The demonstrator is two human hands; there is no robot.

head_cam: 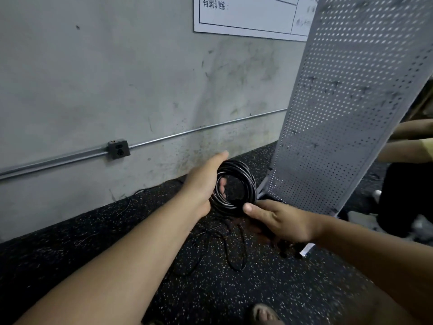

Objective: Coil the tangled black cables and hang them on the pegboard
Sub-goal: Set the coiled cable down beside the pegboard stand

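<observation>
A coil of black cable [243,181] is held upright above the dark floor, near the middle of the view. My left hand [203,184] grips the coil's left side, with fingers passing through the ring. My right hand [281,221] holds the coil's lower right edge, thumb on the cable. Loose black cable loops [234,249] trail from the coil across the floor below both hands. The grey perforated pegboard [346,109] stands tilted just right of the coil, with several small hooks on it.
A grey concrete wall [117,78] with a metal conduit and junction box [118,149] runs behind. Another person's arms and legs [403,160] are at the right behind the pegboard. A bare foot [264,314] shows at the bottom edge.
</observation>
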